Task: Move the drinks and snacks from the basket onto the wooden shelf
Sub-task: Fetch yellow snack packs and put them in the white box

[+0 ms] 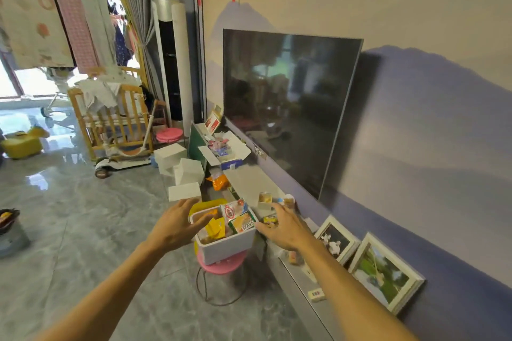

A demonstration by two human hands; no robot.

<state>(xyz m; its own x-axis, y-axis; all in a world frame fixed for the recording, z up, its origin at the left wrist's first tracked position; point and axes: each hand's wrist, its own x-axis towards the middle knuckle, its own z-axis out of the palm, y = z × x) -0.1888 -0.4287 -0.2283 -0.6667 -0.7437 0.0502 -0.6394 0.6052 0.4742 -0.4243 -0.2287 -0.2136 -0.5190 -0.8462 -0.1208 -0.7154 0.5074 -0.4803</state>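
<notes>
A white basket (230, 246) stands on a pink stool (221, 266) beside the low shelf (249, 183) under the television. Snack packets fill it: a red-and-white packet (234, 209), a green one (243, 223) and a yellow one (216, 227). My left hand (177, 227) hovers open at the basket's left rim. At the right rim my right hand (285, 227) is spread open, holding nothing. A small drink carton (264, 200) and a little bottle (288, 200) stand on the shelf just beyond my right hand.
A large television (291, 108) hangs above the shelf. Two framed pictures (382, 271) lean on the wall at the right. An open white box (224, 147) and an orange bag (220, 181) lie farther along the shelf. White boxes (185, 171) sit on the floor left of it.
</notes>
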